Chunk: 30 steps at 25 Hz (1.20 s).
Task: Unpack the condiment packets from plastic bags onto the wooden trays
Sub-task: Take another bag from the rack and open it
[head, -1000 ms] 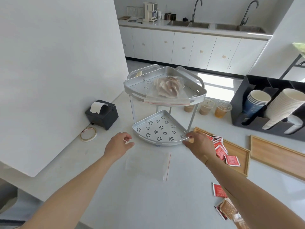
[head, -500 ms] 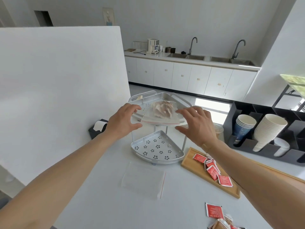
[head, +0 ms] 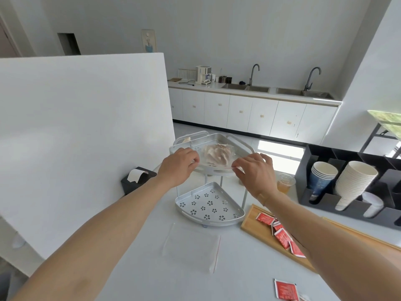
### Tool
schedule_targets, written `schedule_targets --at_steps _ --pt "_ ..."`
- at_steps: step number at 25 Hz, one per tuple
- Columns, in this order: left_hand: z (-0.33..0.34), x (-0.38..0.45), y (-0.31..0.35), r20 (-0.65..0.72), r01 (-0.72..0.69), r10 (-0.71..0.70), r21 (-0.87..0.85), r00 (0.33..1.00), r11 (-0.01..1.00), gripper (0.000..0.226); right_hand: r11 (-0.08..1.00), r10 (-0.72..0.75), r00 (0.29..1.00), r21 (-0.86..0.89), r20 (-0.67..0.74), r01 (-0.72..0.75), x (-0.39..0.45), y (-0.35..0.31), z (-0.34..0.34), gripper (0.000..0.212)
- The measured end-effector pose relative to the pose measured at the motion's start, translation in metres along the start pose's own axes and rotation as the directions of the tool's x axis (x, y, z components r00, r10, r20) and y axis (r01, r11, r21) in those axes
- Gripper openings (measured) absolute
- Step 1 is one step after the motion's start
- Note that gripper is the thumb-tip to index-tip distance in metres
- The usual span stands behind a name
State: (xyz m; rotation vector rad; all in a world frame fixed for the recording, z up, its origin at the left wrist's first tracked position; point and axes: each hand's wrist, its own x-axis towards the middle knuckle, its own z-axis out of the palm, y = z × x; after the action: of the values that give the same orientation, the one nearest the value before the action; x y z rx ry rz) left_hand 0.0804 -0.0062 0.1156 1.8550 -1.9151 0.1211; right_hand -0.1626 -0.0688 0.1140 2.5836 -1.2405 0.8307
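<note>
Both hands, left hand (head: 178, 165) and right hand (head: 254, 172), pinching the plastic bag (head: 217, 157) by its near edge (soft, light, slippery); best held at corners.

Open counter (head: 141, 268) is left in front of the two-tier rack (head: 209, 203), hemmed by the white partition (head: 86, 137) leftward and the wooden tray (head: 260, 229) and cup holder (head: 351, 192) rightward.

bright even daylight, floor glare by the cabinets, wide-angle bending at edges.
</note>
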Motion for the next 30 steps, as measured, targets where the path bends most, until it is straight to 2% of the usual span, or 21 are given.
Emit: schedule_targets --at_steps 3,8,14,19,23,30 --pt "-0.012 0.011 0.007 -0.02 0.064 -0.065 -0.059 0.998 0.996 0.009 0.998 0.025 1.0 0.06 0.002 -0.025 0.012 0.004 -0.008 0.014" --pt "-0.032 0.037 0.025 -0.166 0.047 -0.072 -0.15 0.983 0.988 0.008 0.987 0.107 0.99 0.128 -0.095 -0.095 0.041 0.012 -0.034 0.014" --pt "-0.056 0.068 0.057 -0.262 -0.041 -0.016 -0.209 0.965 0.977 0.006 0.963 0.215 0.964 0.198 -0.156 -0.182 0.063 0.03 -0.073 0.016" --pt "-0.068 0.083 0.102 -0.327 -0.157 0.045 -0.324 0.944 0.933 0.005 0.895 0.342 0.921 0.362 -0.184 -0.26 0.049 0.058 -0.112 0.015" --pt "-0.059 0.083 0.151 -0.3 -0.217 0.091 -0.421 0.95 0.881 0.003 0.874 0.378 0.907 0.395 -0.187 -0.283 0.015 0.09 -0.146 0.013" --pt "0.005 0.041 0.241 -0.077 -0.175 0.167 -0.664 0.983 0.727 0.013 0.762 0.474 0.878 0.534 -0.074 -0.366 -0.11 0.153 -0.182 0.007"
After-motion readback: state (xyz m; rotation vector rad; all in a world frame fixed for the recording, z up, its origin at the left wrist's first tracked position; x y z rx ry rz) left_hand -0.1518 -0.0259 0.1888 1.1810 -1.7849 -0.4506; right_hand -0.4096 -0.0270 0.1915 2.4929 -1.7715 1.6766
